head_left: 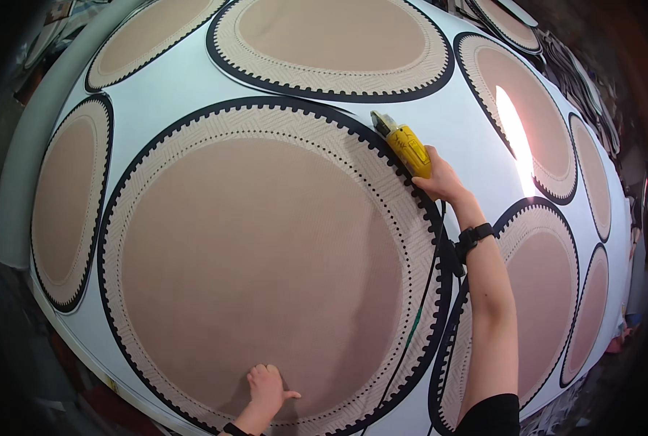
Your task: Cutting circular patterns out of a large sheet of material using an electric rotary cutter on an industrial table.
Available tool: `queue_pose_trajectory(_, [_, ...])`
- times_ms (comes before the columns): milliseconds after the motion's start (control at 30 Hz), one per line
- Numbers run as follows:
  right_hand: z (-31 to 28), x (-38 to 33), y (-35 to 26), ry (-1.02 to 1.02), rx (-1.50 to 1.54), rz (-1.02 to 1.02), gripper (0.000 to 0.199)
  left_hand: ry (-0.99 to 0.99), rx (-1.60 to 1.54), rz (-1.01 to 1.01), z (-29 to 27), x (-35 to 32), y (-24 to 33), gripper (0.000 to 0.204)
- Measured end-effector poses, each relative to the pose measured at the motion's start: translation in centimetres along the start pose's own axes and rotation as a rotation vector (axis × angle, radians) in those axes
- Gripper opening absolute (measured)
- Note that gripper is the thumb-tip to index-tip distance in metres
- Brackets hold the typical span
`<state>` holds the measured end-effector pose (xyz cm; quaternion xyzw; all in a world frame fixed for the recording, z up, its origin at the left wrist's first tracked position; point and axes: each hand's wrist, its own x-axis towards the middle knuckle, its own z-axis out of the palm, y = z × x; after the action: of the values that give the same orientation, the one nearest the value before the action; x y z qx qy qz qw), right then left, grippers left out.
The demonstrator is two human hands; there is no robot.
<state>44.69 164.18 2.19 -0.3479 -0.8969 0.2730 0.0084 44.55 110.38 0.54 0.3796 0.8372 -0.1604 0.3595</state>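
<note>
Fabric (440,123), white and printed with large tan rounds edged in black scallops, is lying spread across the whole table, the biggest round (266,254) sitting in the middle. The right hand (440,182) is gripping a yellow electric cutter (405,145) at that round's upper right border, its black cord (418,305) trailing back, while the left hand (267,389) is pressing flat, fingers spread, on the round's lower part.

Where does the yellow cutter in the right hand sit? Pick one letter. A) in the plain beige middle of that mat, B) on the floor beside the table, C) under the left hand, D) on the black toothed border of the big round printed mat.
D: the right hand holds the yellow cutter at the upper right edge of the big round mat, on its black toothed border.
</note>
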Motion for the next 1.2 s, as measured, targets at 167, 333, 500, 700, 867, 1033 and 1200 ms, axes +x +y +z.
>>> queue_pose_trajectory(167, [0.0,-0.2,-0.5,0.050,-0.056,-0.011,0.065,-0.016,-0.033,-0.008,0.5,0.5,-0.2,0.081])
queue_pose_trajectory(333, [-1.2,0.8,-2.7,0.021,-0.268,-0.066,0.062,-0.035,-0.063,-0.016,0.5,0.6,-0.7,0.078])
queue_pose_trajectory(500, [-1.1,0.9,-3.5,-0.029,-0.215,0.023,0.062,-0.021,-0.088,-0.021,0.1,0.4,-0.4,0.075])
queue_pose_trajectory(700, [0.3,1.3,-2.9,0.002,-0.169,0.023,0.064,-0.026,-0.072,-0.036,0.3,0.0,-0.2,0.074])
queue_pose_trajectory(867, [0.9,1.6,-3.0,0.052,-0.300,-0.046,0.070,0.041,-0.075,-0.025,0.4,0.1,-0.4,0.073])
queue_pose_trajectory(1033, [1.4,1.1,-2.2,0.118,-0.361,-0.121,0.069,-0.014,-0.080,-0.027,0.4,0.3,-0.6,0.072])
queue_pose_trajectory(1200, [0.8,1.0,-3.3,0.074,-0.483,-0.148,0.069,-0.053,-0.093,-0.048,-0.4,0.4,-0.5,0.073])
